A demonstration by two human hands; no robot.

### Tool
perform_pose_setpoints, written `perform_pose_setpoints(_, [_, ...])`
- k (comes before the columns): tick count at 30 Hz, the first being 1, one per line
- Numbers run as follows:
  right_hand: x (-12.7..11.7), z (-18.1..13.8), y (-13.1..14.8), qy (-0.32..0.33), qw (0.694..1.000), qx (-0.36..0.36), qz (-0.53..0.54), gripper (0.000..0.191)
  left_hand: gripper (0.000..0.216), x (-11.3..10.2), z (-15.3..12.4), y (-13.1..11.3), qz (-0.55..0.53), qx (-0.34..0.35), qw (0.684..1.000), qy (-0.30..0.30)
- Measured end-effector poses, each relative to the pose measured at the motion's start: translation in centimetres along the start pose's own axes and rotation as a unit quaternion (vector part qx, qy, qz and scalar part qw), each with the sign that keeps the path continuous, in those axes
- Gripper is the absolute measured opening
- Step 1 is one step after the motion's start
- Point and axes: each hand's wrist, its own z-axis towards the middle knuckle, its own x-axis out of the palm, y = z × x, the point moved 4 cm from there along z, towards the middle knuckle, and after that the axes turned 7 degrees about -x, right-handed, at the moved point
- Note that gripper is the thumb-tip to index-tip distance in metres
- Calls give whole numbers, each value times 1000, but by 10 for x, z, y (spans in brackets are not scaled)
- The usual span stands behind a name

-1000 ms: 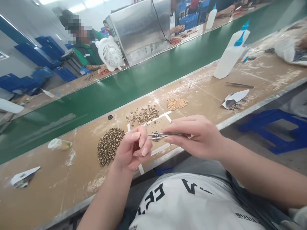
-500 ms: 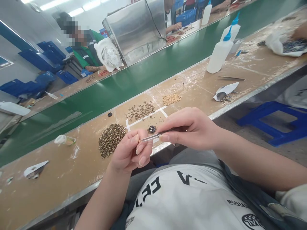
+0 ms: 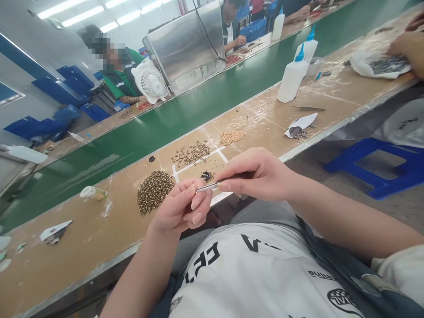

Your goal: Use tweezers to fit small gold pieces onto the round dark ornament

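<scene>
My right hand [image 3: 261, 174] grips a pair of metal tweezers [image 3: 208, 187], their tips pointing left. The tips meet the thumb and forefinger of my left hand [image 3: 182, 205], which are pinched together; the tiny piece between them is mostly covered and too small to name. Just beyond my fingers lies a small round black dish [image 3: 206, 176]. A heap of small brass-coloured parts [image 3: 154, 192] is by my left hand. Farther back are a loose spread of similar parts [image 3: 190, 153] and a patch of golden beads [image 3: 232, 137].
White squeeze bottles [image 3: 293, 79] with blue tips stand at the right, near another pair of tweezers [image 3: 308, 108] and a paper scoop [image 3: 301, 125]. A green conveyor belt [image 3: 198, 99] runs behind the worktop. Co-workers' hands [image 3: 406, 48] are at the far right. A blue stool [image 3: 374, 165] stands below.
The tweezer tips have moved in closer against my left fingertips, and the golden bead seen there earlier is now mostly covered. The view has shifted slightly.
</scene>
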Motion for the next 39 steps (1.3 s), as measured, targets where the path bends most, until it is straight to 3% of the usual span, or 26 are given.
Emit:
perform_pose_setpoints(11, [-5,-9,-20,-12,993,89,-72,27,41,-19,7,12,-14,-28,997,-69])
perform_pose_setpoints(21, [-2,-16,-46,-40,989,96,-107,22,38,-36,8,25,-41,-29,992,-120])
perform_pose_setpoints(29, [2,-10,-57,-21,991,127,-47,21,39,-48,5,27,-34,-16,993,-116])
perform_pose_setpoints(39, [-2,-6,-57,10,991,126,-47,20,45,-53,8,26,-32,-39,995,-92])
